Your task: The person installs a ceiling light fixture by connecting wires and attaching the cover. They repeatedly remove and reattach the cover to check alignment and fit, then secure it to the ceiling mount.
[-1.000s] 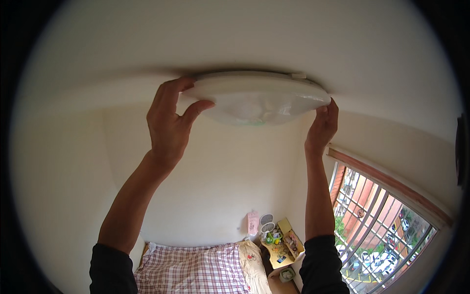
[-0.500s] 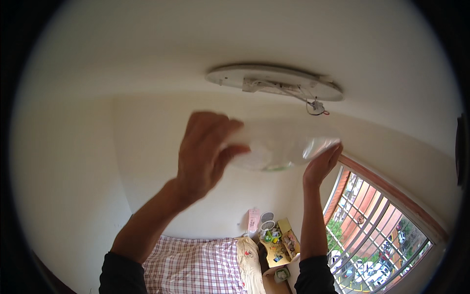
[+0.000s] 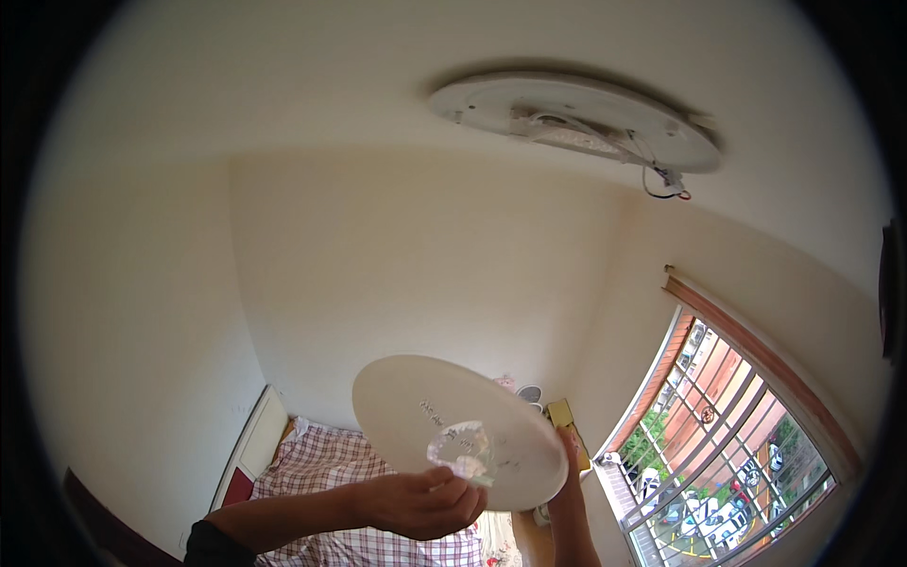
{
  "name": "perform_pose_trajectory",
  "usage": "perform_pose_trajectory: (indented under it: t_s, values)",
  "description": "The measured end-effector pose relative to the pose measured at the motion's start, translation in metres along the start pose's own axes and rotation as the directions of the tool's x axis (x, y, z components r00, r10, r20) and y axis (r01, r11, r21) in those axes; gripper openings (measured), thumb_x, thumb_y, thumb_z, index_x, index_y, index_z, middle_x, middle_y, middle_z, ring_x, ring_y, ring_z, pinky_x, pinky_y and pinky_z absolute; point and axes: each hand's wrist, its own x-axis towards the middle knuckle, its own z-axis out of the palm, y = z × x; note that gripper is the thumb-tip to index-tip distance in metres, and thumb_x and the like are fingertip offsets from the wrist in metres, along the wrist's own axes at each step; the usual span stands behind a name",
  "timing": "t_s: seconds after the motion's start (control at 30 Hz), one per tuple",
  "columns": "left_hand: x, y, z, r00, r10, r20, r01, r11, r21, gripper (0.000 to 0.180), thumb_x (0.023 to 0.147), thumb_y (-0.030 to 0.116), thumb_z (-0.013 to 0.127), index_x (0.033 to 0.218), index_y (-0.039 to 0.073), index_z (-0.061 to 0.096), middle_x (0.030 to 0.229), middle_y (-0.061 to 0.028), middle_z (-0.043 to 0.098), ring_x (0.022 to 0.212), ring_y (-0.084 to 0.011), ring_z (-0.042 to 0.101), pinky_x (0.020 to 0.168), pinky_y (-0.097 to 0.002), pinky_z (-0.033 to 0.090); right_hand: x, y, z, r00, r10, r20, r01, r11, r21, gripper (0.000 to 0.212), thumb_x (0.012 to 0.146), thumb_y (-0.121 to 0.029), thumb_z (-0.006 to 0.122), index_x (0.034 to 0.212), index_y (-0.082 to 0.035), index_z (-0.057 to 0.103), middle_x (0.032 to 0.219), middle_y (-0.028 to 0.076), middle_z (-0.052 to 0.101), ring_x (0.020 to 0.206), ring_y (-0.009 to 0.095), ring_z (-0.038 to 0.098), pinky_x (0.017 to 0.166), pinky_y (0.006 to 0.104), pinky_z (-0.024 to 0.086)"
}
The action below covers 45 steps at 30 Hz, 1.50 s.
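So the lamp cover (image 3: 397, 402) is off and hanging well below the ceiling base (image 3: 567, 93), right hand (image 3: 570, 487) clamped on its rim, left hand (image 3: 425, 506) curled by a shiny patch (image 3: 476, 440) (can't tell if pinching), leaving base and wires (image 3: 669, 180) up there.

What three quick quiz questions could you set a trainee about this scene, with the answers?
1. Multiple choice: where is the white lamp cover? A) fitted to the round ceiling base; B) off the base and below it; C) lying on the bed.
2. True or false: wires hang from the base.
3. Which is nearer the window, the left hand or the right hand?

Key: 1. B; 2. true; 3. the right hand.
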Motion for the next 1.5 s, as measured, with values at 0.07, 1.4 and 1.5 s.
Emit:
perform_pose_trajectory:
  t_s: [0.07,1.4,1.5]
  values:
    - [-0.019,0.02,0.004,1.0,0.009,0.005,-0.008,0.998,-0.067,0.016,0.091,0.011,0.062,0.106,0.006,0.067,0.097,-0.0012,0.052,0.093,-0.0122,0.052,0.076,-0.0256,0.048,-0.032,0.009,-0.018,0.998,-0.041,0.054,0.06,0.914,-0.401,0.053,0.103,-0.037,0.042,0.139,0.0,0.052,0.126,0.017,0.064,0.111,0.028,0.064,0.1,0.0415,0.051]
    - [-0.167,0.223,0.065,-0.394,-0.603,0.693,0.451,-0.784,-0.426,0.066,0.081,0.004,0.049,0.145,-0.005,0.034,0.132,-0.0226,0.051,0.118,-0.0333,0.054,0.105,-0.0409,0.042,-0.132,0.078,-0.175,0.804,0.073,-0.591,-0.44,0.742,-0.507,0.049,0.098,-0.03,0.057,0.133,0.004,0.052,0.123,0.014,0.064,0.103,0.025,0.066,0.092,0.0409,0.054]
    - [-0.188,0.241,0.068,-0.469,-0.619,0.63,0.646,-0.727,-0.234,0.062,0.085,0.006,0.051,0.145,-0.002,0.035,0.12,-0.0279,0.061,0.107,-0.0414,0.062,0.092,-0.0472,0.05,-0.12,0.051,-0.155,0.906,-0.145,-0.398,-0.376,0.159,-0.913,0.04,0.102,-0.03,0.052,0.128,-0.002,0.06,0.121,0.01,0.066,0.105,0.022,0.066,0.08,0.0333,0.056]
